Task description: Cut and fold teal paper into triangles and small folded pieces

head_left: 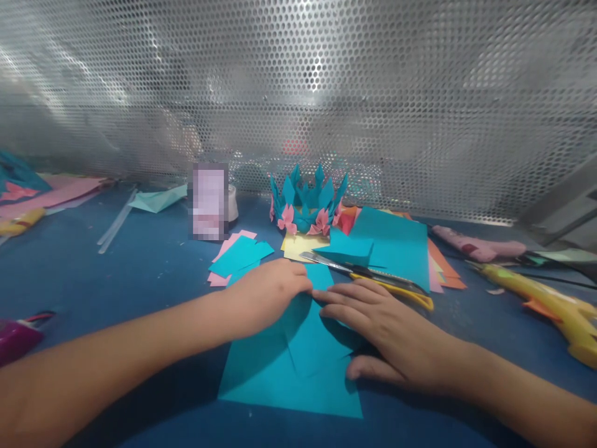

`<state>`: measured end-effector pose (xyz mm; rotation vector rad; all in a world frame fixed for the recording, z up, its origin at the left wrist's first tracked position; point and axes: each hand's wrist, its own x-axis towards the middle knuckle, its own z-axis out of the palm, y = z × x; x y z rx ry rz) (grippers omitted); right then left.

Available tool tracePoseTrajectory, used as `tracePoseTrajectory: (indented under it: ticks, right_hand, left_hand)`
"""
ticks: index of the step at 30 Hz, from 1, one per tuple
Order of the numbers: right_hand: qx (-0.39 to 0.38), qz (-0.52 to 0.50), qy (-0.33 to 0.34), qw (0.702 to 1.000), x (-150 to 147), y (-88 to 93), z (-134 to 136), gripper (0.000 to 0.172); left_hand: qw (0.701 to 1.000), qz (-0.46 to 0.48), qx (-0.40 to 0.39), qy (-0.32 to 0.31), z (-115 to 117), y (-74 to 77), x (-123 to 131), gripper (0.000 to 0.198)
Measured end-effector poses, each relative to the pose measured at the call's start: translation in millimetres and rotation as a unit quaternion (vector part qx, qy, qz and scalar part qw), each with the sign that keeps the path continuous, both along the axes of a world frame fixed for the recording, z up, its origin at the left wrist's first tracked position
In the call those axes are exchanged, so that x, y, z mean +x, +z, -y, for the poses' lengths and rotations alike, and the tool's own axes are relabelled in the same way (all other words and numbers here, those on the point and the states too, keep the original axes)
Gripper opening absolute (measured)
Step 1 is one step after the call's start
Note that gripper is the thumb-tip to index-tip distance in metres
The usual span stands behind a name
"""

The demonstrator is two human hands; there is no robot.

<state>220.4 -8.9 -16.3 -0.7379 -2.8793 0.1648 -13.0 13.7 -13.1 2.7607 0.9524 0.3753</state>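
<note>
Metal panel (298, 74): perforated, along the desk's (153, 274) far edge
Clear sticks (116, 221): left, near that edge
Yellow glue gun (543, 300): toward the right edge

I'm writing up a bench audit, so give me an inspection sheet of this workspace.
Surface: flat blue tabletop, with a small pale scrap at right.
Job's things: bright blue paper under both hands; yellow-handled metal scissors just beyond the right hand.
Clutter: stacked coloured paper sheets, blue paper crown with pink paper bows, pink glue gun, yellow glue gun, clear glue sticks.
Left hand: fingers bent at the paper; grip unclear.
Right hand: open, fingers extended, thumb apart.
Cables: red and black wires beside a purple object at left; thin dark cable at right.
Surroundings: perforated silver metal panel behind.
</note>
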Motion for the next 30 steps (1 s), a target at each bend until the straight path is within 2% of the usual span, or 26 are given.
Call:
tracePoseTrajectory:
  ticks: [5, 8, 13, 17, 20, 22, 24, 27, 30]
  right_hand:
    - [0.012, -0.009, 0.002, 1.0, -1.4, 2.8, 1.9, 0.06]
    - [0.013, -0.015, -0.002, 1.0, -2.3, 2.8, 3.4, 0.061]
    - [0.016, -0.027, -0.008, 0.999, -3.6, -0.4, 3.5, 0.06]
    - [0.028, -0.029, -0.009, 0.999, -2.7, -2.6, 3.2, 0.06]
    - [0.034, -0.026, -0.006, 0.999, -0.6, -4.4, 3.5, 0.06]
    - [0.038, -0.025, -0.005, 0.999, 0.5, -5.6, 3.4, 0.059]
    - [0.04, -0.023, -0.003, 0.999, 0.8, -6.4, 2.9, 0.059]
    - [0.039, -0.019, 0.0, 0.999, -0.1, -6.3, 2.2, 0.06]
    - [0.053, -0.021, -0.002, 0.998, -1.3, -5.8, 2.6, 0.06]
  left_hand:
    - [0.997, -0.013, -0.042, 0.059, 3.7, 7.2, -2.4, 0.023]
    - [0.994, 0.019, -0.065, 0.089, 3.6, 8.1, -6.4, 0.017]
    - [0.987, 0.06, -0.072, 0.128, 2.0, 7.4, -9.1, 0.021]
    - [0.988, -0.067, -0.012, 0.139, 4.1, 4.4, -4.2, 0.01]
    - [0.987, -0.127, 0.06, 0.079, 5.3, -4.5, -1.0, 0.027]
    - [0.983, -0.162, 0.076, 0.044, 4.9, -10.9, -0.8, 0.026]
    - [0.974, -0.206, 0.081, 0.043, 4.2, -14.3, -1.3, 0.023]
    - [0.963, -0.248, 0.077, 0.077, 3.7, -10.3, -0.4, 0.02]
    - [0.952, -0.283, 0.052, 0.105, 5.4, 2.5, 2.7, 0.014]
